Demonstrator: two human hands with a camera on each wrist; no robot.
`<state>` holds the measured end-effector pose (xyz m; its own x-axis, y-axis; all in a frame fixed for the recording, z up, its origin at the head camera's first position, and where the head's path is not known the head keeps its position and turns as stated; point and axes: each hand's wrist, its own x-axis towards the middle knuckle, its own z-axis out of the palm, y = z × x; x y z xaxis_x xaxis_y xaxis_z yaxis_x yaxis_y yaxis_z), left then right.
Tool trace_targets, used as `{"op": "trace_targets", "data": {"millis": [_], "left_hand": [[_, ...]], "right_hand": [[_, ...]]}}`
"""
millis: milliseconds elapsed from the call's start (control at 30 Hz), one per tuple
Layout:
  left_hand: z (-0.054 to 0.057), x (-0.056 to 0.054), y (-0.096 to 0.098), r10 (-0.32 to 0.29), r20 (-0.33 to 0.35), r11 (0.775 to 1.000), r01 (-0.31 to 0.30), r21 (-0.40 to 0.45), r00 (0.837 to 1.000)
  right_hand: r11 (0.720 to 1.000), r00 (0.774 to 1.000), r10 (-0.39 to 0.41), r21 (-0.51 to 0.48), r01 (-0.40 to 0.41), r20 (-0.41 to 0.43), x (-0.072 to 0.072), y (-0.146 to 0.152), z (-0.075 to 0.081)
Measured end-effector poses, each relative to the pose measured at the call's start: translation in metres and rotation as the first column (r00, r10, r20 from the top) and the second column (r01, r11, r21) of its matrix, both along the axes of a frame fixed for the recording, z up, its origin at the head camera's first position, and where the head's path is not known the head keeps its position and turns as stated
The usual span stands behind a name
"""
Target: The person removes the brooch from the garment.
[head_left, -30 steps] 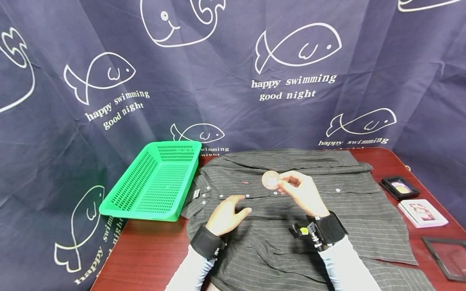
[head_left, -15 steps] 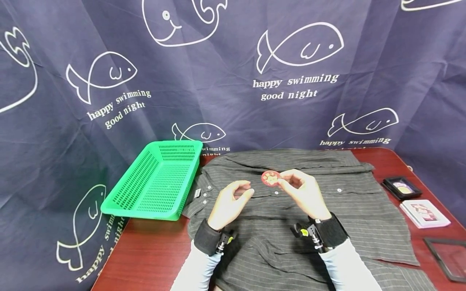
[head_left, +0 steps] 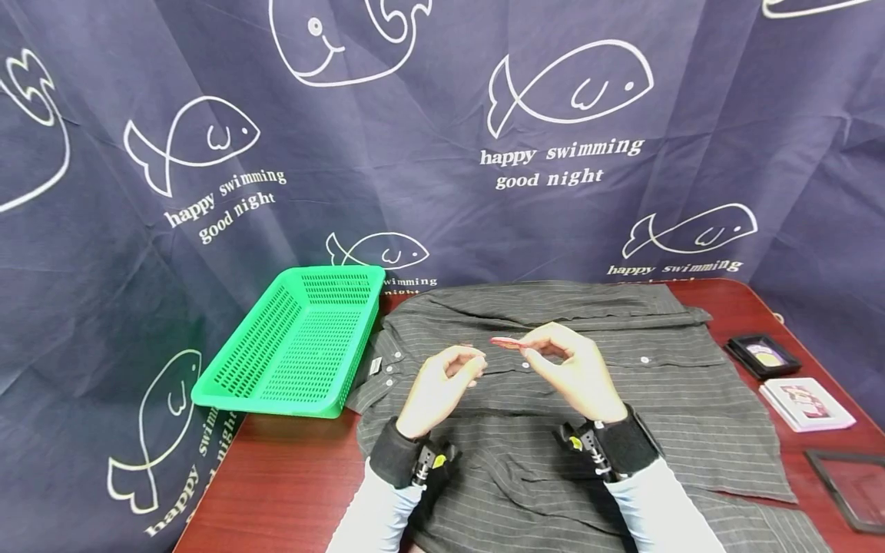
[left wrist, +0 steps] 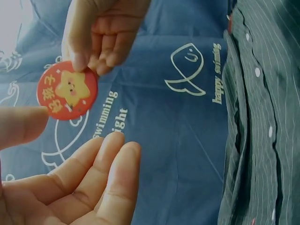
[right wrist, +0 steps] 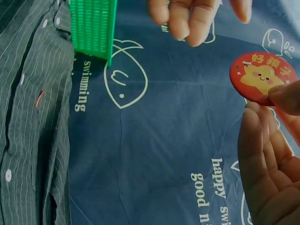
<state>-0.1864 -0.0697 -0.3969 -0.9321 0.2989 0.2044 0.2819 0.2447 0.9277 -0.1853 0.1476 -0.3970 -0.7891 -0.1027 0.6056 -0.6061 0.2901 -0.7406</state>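
A round red badge [right wrist: 262, 77] bears a smiling yellow star and yellow characters on its front. My right hand [head_left: 579, 369] pinches its edge between thumb and fingertips, above the shirt; in the head view it is tilted nearly edge-on. To its left, my left hand [head_left: 439, 384] has its fingers loosely bent and holds nothing. In the left wrist view, the left thumb [left wrist: 23, 126] points close to the badge's lower rim, with the other fingers spread apart from it. Beneath both hands lies a dark grey pinstriped shirt [head_left: 664, 430] with white buttons, laid flat.
At the left stands a green plastic basket [head_left: 349, 376], overlapping the shirt's collar. Along the right of the red-brown table [head_left: 276, 476] are a black case [head_left: 760, 357], a white stack with a picture on top [head_left: 805, 403] and a dark-framed clear panel [head_left: 853, 488]. A patterned blue curtain [head_left: 442, 177] hangs behind.
My right hand has turned the badge from its pale back to its red front, then tilted it edge-on. My left hand has lifted slightly and its fingers have drawn inward near it.
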Motion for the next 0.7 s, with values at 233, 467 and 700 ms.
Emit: {"op": "trace_targets", "data": {"millis": [233,467,700], "left_hand": [[-0.012,-0.007,-0.001,-0.043,0.032,0.996,0.040,0.082,0.999],[-0.011,-0.006,-0.001,-0.036,0.025,0.997,0.034,0.071,0.999],[-0.011,-0.005,0.000,-0.003,0.052,0.998,0.000,0.063,0.999]], "right_hand": [[0.997,0.982,0.064,0.055,-0.055,-0.180,-0.003,-0.005,-0.006],[0.992,0.968,0.114,0.075,-0.099,-0.224,-0.004,-0.008,-0.009],[0.991,0.966,0.110,0.101,-0.088,-0.236,-0.005,-0.010,-0.011]]}}
